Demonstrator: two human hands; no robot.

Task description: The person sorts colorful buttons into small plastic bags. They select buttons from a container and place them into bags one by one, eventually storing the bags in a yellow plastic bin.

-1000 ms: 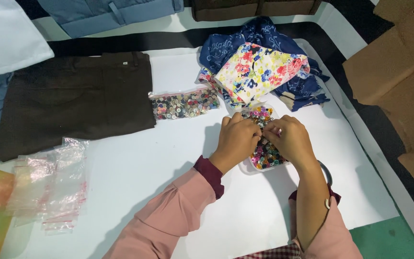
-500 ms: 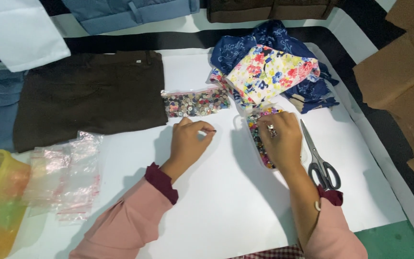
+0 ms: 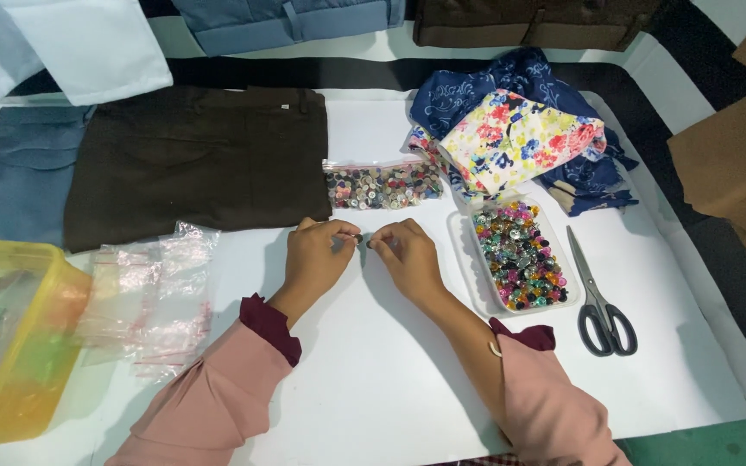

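Both grips meet at the middle of the white counter (image 3: 373, 380): the left hand (image 3: 317, 255) and right hand (image 3: 407, 255) each pinch a tiny item between fingertips, too small to identify. It sits just below the bag of buttons (image 3: 382, 185), left of the clear tray of coloured beads (image 3: 518, 255); scissors (image 3: 597, 293) lie beyond.

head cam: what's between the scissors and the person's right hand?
The clear tray of mixed coloured buttons lies between the scissors and the right hand, on the white table; head view shows it.
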